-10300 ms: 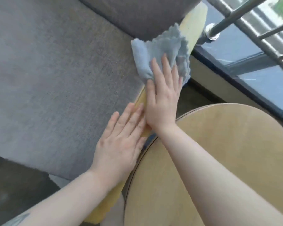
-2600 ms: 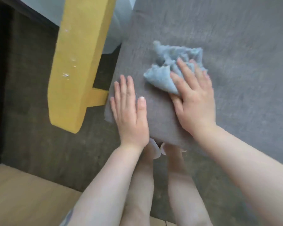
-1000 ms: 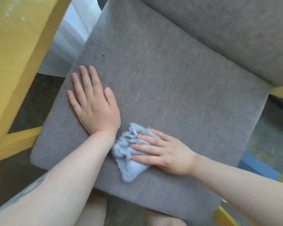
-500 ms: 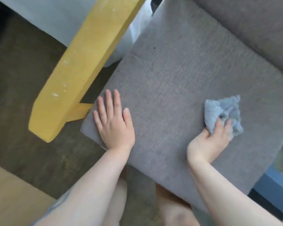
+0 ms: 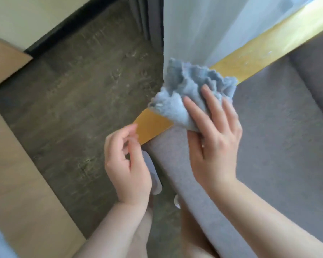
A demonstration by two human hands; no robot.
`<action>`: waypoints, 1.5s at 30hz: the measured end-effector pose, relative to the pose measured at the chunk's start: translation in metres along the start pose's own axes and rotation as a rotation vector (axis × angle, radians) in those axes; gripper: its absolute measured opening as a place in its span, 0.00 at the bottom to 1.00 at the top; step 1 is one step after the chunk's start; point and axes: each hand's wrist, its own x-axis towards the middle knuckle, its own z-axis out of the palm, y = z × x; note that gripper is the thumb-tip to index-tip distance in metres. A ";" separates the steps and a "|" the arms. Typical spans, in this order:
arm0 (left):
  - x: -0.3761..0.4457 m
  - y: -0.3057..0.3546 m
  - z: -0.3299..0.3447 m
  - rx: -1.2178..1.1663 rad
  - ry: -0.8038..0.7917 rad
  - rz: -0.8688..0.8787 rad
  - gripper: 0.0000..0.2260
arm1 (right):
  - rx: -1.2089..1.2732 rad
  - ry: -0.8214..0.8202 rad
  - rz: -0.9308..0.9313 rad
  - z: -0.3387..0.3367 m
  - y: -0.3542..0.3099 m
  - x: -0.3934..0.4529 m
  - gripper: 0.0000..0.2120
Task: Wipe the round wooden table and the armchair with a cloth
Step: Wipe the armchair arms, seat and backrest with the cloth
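Note:
My right hand [image 5: 214, 140] presses a crumpled light-blue cloth [image 5: 186, 92] onto the yellow wooden armrest [image 5: 254, 53] of the armchair, with straight fingers on top and the thumb under the cloth's lower edge. The armchair's grey seat cushion [image 5: 268, 155] fills the right side. My left hand [image 5: 127, 164] hovers just off the armrest's front end [image 5: 151, 125], fingers loosely curled and holding nothing. The round wooden table is not in view.
A pale curtain [image 5: 203, 27] hangs behind the armrest. Dark carpeted floor [image 5: 78, 101] lies to the left, bordered by light wooden furniture [image 5: 13, 174] at the left edge. My legs and white slippers [image 5: 155, 183] are below the hands.
My right hand has carried the cloth from the seat cushion up onto the yellow armrest. My left hand has lifted off the cushion and curled near the armrest's end.

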 end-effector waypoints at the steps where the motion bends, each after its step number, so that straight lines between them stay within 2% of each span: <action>1: 0.007 0.000 0.002 -0.013 0.050 -0.045 0.12 | -0.028 -0.070 0.010 0.020 -0.014 0.004 0.21; 2: 0.013 0.000 0.005 -0.049 0.075 -0.099 0.13 | -0.034 -0.160 0.013 0.038 -0.029 0.003 0.20; 3: 0.019 0.000 0.008 -0.107 0.091 -0.163 0.13 | -0.043 -0.254 -0.075 0.053 -0.040 -0.002 0.19; 4: 0.025 0.000 0.009 -0.174 0.100 -0.229 0.15 | -0.056 -0.328 -0.245 0.063 -0.041 -0.007 0.19; 6: 0.034 -0.001 0.011 -0.285 0.065 -0.325 0.17 | -0.127 -0.392 -0.567 0.065 -0.010 0.001 0.20; 7: 0.035 -0.001 0.012 -0.330 0.000 -0.347 0.18 | -0.174 -0.369 -0.586 0.057 0.007 0.013 0.21; 8: 0.035 0.001 0.013 -0.343 -0.087 -0.347 0.19 | -0.195 -0.303 -0.480 0.049 0.019 0.024 0.21; 10: 0.031 0.005 0.017 -0.328 -0.203 -0.345 0.19 | -0.155 -0.160 -0.099 0.044 0.009 0.026 0.22; 11: 0.030 0.006 0.018 -0.350 -0.197 -0.377 0.19 | -0.150 -0.153 -0.046 0.049 -0.006 0.016 0.22; 12: 0.031 0.005 0.018 -0.399 -0.164 -0.416 0.20 | -0.125 -0.217 -0.137 0.057 -0.020 0.001 0.20; 13: 0.033 0.003 0.016 -0.442 -0.130 -0.444 0.22 | -0.097 -0.315 -0.327 0.059 -0.025 -0.012 0.19; 15: 0.036 -0.003 0.010 -0.487 -0.148 -0.478 0.26 | -0.150 -0.488 -0.663 0.047 0.003 0.007 0.18; 16: 0.037 -0.004 0.007 -0.462 -0.196 -0.461 0.26 | -0.204 -0.459 -0.689 0.039 0.024 0.025 0.20; 17: 0.037 -0.003 0.006 -0.415 -0.245 -0.424 0.25 | -0.238 -0.376 -0.578 0.033 0.040 0.042 0.20; 18: 0.036 -0.001 0.008 -0.355 -0.284 -0.383 0.23 | -0.228 -0.270 -0.362 0.028 0.043 0.051 0.21; 19: 0.035 0.002 0.013 -0.301 -0.294 -0.353 0.22 | -0.226 -0.138 -0.137 0.030 0.037 0.048 0.21; 20: 0.036 0.004 0.019 -0.266 -0.269 -0.343 0.22 | -0.223 -0.066 -0.020 0.039 0.022 0.037 0.21; 21: 0.038 0.007 0.024 -0.242 -0.217 -0.343 0.23 | -0.195 -0.087 -0.053 0.050 0.003 0.022 0.21; 23: 0.046 0.011 0.030 -0.226 -0.106 -0.401 0.25 | -0.106 -0.326 -0.417 0.054 -0.010 0.004 0.18; 24: 0.051 0.012 0.032 -0.178 -0.104 -0.423 0.26 | -0.111 -0.459 -0.594 0.046 0.003 0.015 0.17; 25: 0.055 0.016 0.032 -0.083 -0.153 -0.405 0.25 | -0.172 -0.485 -0.694 0.035 0.027 0.034 0.18; 26: 0.058 0.019 0.033 0.007 -0.231 -0.355 0.24 | -0.238 -0.447 -0.647 0.022 0.051 0.053 0.19; 29: 0.070 0.038 0.060 0.219 -0.452 -0.176 0.19 | -0.249 -0.076 -0.047 0.001 0.080 0.089 0.20; 30: 0.073 0.044 0.072 0.326 -0.501 -0.154 0.18 | -0.263 -0.002 0.043 0.008 0.070 0.087 0.21; 31: 0.075 0.048 0.082 0.435 -0.519 -0.154 0.17 | -0.262 -0.026 0.004 0.017 0.057 0.081 0.22; 33: 0.077 0.050 0.094 0.624 -0.487 -0.163 0.16 | -0.226 -0.229 -0.257 0.019 0.046 0.065 0.22; 34: 0.077 0.051 0.094 0.676 -0.463 -0.152 0.16 | -0.245 -0.328 -0.381 0.008 0.058 0.069 0.22; 35: 0.077 0.051 0.095 0.699 -0.446 -0.111 0.16 | -0.294 -0.327 -0.444 -0.005 0.080 0.081 0.22; 36: 0.076 0.053 0.098 0.688 -0.446 -0.054 0.16 | -0.356 -0.280 -0.386 -0.017 0.102 0.095 0.23; 39: 0.078 0.058 0.130 0.636 -0.557 0.262 0.18 | -0.389 0.029 0.213 -0.033 0.128 0.136 0.25; 40: 0.080 0.060 0.141 0.654 -0.603 0.375 0.18 | -0.378 0.067 0.321 -0.023 0.113 0.138 0.26; 41: 0.081 0.061 0.150 0.694 -0.635 0.473 0.19 | -0.334 0.058 0.302 -0.011 0.095 0.136 0.26; 43: 0.083 0.060 0.161 0.832 -0.636 0.612 0.20 | -0.217 -0.072 0.055 0.003 0.075 0.118 0.25; 45: 0.082 0.057 0.162 0.856 -0.585 0.643 0.20 | -0.237 -0.214 -0.187 -0.015 0.105 0.116 0.25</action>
